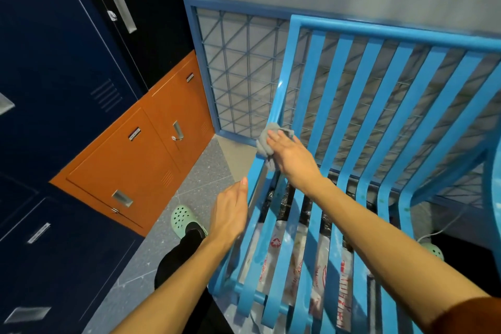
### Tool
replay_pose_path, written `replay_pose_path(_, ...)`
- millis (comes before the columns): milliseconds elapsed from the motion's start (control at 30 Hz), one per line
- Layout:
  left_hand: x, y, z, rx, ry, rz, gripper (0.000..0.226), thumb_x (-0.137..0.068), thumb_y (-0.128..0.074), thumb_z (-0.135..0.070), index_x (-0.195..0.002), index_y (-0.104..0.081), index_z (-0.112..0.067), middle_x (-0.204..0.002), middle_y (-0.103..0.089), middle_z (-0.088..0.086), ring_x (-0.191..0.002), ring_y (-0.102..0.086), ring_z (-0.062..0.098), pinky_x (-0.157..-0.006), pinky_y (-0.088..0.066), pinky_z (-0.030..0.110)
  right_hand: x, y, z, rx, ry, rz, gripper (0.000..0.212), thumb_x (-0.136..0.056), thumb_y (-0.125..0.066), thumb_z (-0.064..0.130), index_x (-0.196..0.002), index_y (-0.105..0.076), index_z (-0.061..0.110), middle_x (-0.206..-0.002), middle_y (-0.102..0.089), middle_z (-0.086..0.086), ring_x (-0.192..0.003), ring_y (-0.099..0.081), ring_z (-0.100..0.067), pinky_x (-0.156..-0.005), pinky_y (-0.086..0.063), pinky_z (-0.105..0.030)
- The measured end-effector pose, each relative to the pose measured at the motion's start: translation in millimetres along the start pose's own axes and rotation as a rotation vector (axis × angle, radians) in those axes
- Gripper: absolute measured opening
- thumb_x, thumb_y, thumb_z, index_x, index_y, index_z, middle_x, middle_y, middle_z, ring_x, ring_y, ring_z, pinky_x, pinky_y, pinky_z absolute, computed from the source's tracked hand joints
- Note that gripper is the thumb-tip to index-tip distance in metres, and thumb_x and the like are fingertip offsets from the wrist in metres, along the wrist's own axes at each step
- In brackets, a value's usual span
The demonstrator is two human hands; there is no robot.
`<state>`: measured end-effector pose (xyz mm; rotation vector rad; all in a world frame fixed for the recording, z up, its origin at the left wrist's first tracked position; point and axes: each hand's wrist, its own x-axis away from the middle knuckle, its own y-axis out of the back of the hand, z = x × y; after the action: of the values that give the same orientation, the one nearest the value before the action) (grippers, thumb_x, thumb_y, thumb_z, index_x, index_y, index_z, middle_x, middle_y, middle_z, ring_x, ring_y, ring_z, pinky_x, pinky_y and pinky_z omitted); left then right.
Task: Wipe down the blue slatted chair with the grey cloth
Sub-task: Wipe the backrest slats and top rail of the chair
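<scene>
The blue slatted chair (pixel 360 106) fills the right half of the view, its back against the wall and its seat slats running toward me. My right hand (pixel 291 153) reaches across the seat and presses the bunched grey cloth (pixel 267 141) against the chair's left side rail, where the back meets the seat. My left hand (pixel 230 210) hovers just left of the seat's left edge, fingers together and extended, holding nothing; whether it touches the rail I cannot tell.
Dark blue lockers (pixel 54 76) and orange lockers (pixel 141 154) line the left. A blue wire-grid panel (pixel 238 76) leans on the wall behind the chair. Plastic bags (pixel 284 252) lie under the seat. My feet in green clogs (pixel 187 221) stand on the speckled floor.
</scene>
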<state>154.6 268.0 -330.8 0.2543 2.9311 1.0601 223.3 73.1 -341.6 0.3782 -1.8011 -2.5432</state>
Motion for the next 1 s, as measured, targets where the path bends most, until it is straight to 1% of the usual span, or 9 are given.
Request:
replay_pose_path(133,-1,-1,3,-0.004,-0.008,0.003,0.049,-0.106,-0.024,-0.041,-0.061,-0.033,-0.022,-0.058,-0.04,-0.004,-0.052,-0.034,0.01,-0.05,-0.026,0.021,14,-1,9,-0.226,-0.109,-0.099,0.039,-0.101,-0.045,0.017,-0.14,-0.048,0.018,-0.15,-0.044,0.001,-0.142,-0.034,-0.017,-0.118,-0.024,-0.046)
replay_pose_path(200,-1,-2,4,0.002,-0.014,0.003,0.049,-0.105,-0.023,-0.042,-0.063,-0.039,-0.024,-0.059,-0.044,-0.004,-0.054,-0.039,0.012,-0.051,-0.027,0.023,34,-6,26,-0.31,-0.007,-0.06,0.04,-0.099,-0.049,0.013,-0.139,-0.05,0.015,-0.145,-0.048,0.0,-0.135,-0.043,-0.017,-0.116,-0.031,-0.043)
replay_pose_path(333,-4,-2,7,0.009,-0.002,0.025,0.054,-0.101,-0.019,-0.051,-0.074,-0.057,-0.024,-0.07,-0.058,-0.002,-0.063,-0.053,0.009,-0.056,-0.035,0.024,62,-28,43,-0.264,0.2,-0.022,0.047,-0.094,-0.056,0.008,-0.14,-0.051,0.014,-0.15,-0.043,-0.003,-0.143,-0.032,-0.016,-0.119,-0.022,-0.031)
replay_pose_path(500,-3,-1,5,-0.02,0.009,0.022,0.048,-0.105,-0.022,-0.044,-0.067,-0.046,-0.028,-0.066,-0.051,-0.007,-0.06,-0.048,0.007,-0.053,-0.03,0.02,45,-22,25,-0.194,0.28,0.035,0.046,-0.094,-0.056,0.01,-0.139,-0.052,0.016,-0.147,-0.047,-0.001,-0.142,-0.034,-0.016,-0.12,-0.019,-0.037)
replay_pose_path(600,-2,-1,2,-0.019,0.009,0.009,0.048,-0.105,-0.022,-0.042,-0.061,-0.034,-0.026,-0.06,-0.043,-0.006,-0.055,-0.039,0.011,-0.051,-0.027,0.027,11,-8,2,-0.14,0.211,0.022,0.049,-0.092,-0.058,0.005,-0.14,-0.051,0.016,-0.149,-0.045,-0.002,-0.143,-0.034,-0.017,-0.121,-0.02,-0.042)
replay_pose_path(700,0,1,-1,-0.028,-0.003,0.006,0.048,-0.106,-0.024,-0.039,-0.06,-0.032,-0.024,-0.059,-0.04,-0.005,-0.053,-0.035,0.009,-0.051,-0.025,0.026,-25,-1,-15,-0.046,0.119,0.029,0.05,-0.094,-0.052,0.004,-0.143,-0.048,0.017,-0.153,-0.038,0.0,-0.146,-0.026,-0.016,-0.122,-0.014,-0.041)
replay_pose_path(867,0,2,-1,-0.011,0.007,-0.008,0.048,-0.106,-0.025,-0.039,-0.06,-0.032,-0.026,-0.06,-0.042,-0.005,-0.054,-0.036,0.008,-0.051,-0.026,0.026,-23,-14,3,-0.037,0.105,-0.012,0.041,-0.09,-0.058,0.006,-0.129,-0.058,0.016,-0.14,-0.053,-0.004,-0.134,-0.044,-0.023,-0.114,-0.032,-0.053)
replay_pose_path(933,-1,1,0,0.007,0.011,-0.004,0.049,-0.105,-0.025,-0.041,-0.062,-0.041,-0.024,-0.061,-0.045,-0.006,-0.056,-0.039,0.008,-0.052,-0.027,0.027,5,-16,21,-0.109,0.089,-0.018,0.044,-0.091,-0.059,0.008,-0.134,-0.055,0.017,-0.146,-0.049,-0.003,-0.139,-0.039,-0.021,-0.119,-0.024,-0.047)
replay_pose_path(1000,-1,-1,6,0.026,0.025,0.001,0.052,-0.104,-0.025,-0.045,-0.079,-0.062,-0.018,-0.068,-0.053,-0.008,-0.061,-0.047,0.006,-0.056,-0.032,0.027,39,-18,38,-0.173,0.132,-0.024,0.046,-0.095,-0.056,0.013,-0.14,-0.05,0.019,-0.15,-0.043,0.001,-0.144,-0.03,-0.015,-0.121,-0.016,-0.039)
